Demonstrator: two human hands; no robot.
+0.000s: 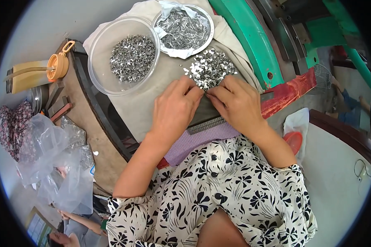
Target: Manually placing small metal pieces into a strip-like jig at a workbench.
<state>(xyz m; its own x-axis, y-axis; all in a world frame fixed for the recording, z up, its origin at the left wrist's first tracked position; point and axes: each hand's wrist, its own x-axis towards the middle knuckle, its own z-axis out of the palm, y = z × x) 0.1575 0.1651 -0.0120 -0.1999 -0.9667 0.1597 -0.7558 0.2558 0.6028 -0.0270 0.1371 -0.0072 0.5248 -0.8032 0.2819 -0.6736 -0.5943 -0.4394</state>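
On my feed: clear round plastic tub (99, 55) left of loose silver-grey metal-chip pile (212, 68), likely for reach. At pile's near edge, bare left hand (174, 103), bare right hand (241, 103), digits curled in; clamped or apart, I can't tell.

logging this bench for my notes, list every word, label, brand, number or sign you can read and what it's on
None: no text can be read anywhere.
Green machine frame: no legible lettering.
Clear tub: no legible lettering.
Pile of small metal pieces: no readable marks.
Clear plastic bag: too blurred to tell whether anything is printed.
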